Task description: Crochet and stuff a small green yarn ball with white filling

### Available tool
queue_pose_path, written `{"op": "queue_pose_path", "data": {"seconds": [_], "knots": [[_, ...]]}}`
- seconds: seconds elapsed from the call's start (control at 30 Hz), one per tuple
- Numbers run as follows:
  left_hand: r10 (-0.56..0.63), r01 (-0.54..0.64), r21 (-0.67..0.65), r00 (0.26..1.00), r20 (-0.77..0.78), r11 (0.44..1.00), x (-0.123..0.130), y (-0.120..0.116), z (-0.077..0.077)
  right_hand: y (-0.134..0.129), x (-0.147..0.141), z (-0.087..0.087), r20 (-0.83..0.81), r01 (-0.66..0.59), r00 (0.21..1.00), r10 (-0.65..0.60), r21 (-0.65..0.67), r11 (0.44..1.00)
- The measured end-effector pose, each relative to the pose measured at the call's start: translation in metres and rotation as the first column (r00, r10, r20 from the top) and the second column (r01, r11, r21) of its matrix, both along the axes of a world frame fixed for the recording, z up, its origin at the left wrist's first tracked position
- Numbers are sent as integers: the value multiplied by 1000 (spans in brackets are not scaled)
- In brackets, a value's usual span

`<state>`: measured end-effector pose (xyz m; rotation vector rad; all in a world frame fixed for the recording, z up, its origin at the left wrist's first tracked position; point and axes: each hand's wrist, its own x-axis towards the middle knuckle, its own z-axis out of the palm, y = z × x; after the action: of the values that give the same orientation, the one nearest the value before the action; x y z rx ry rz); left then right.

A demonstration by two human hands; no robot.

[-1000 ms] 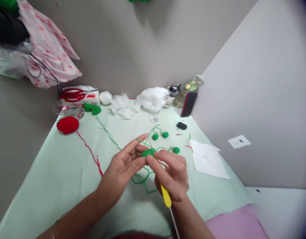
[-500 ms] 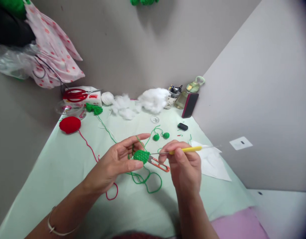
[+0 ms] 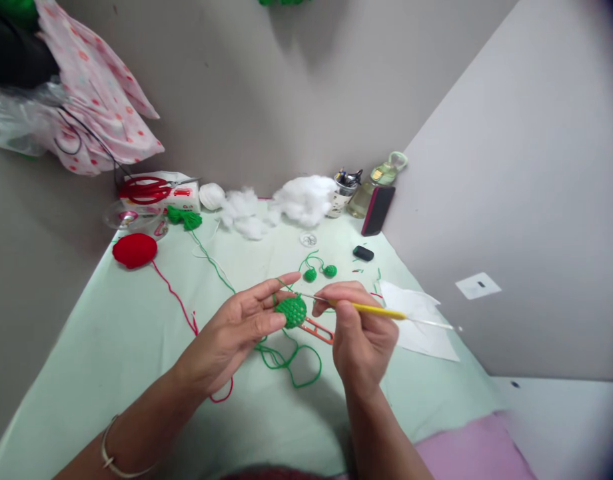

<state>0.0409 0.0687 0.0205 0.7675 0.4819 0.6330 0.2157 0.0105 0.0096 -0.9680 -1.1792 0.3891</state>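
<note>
Green crochet piece and yellow-handled hook, in two hands

Crochet piece: green yarn, rounded, open knobbly stitches; above the middle of the desk, well in from its side edges. Left hand: thumb and fingers pinching the piece, forefinger extended, green strand across the fingers. Right hand: fingertips pinching the hook, smooth yellow grip, slender metal shaft, one end at the piece's top edge.

Snips: orange frame, just beside the piece. Loose strand: green, looped, below it.

Towards the far left corner: red yarn, plump oval; green yarn, bunched. Along the far edge: stuffing, white, fluffy tufts. Near the far right corner: phone, dark, leaning upright; bottle, translucent green. By the right edge: white sheet, thin, creased.
</note>
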Motion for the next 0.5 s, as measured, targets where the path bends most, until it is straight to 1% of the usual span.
{"op": "queue_pose_path", "data": {"seconds": [0.13,0.23,0.3,0.4,0.5], "knots": [[-20,20,15,1000,-13,1000,-4,3,1,3,6,5,-238,-119,966,104,-48,992],[-37,38,46,999,-24,998,-6,3,2,4,8,9,-355,-205,920,164,-80,976],[-29,33,93,999,-40,995,-6,3,2,4,7,10,-398,-265,893,209,-91,960],[-11,23,168,997,-72,986,-5,2,0,4,4,5,-351,-323,896,273,-90,942],[-40,57,204,996,-86,977,-4,2,-4,3,-1,-1,-217,-303,936,277,-97,948]]}}
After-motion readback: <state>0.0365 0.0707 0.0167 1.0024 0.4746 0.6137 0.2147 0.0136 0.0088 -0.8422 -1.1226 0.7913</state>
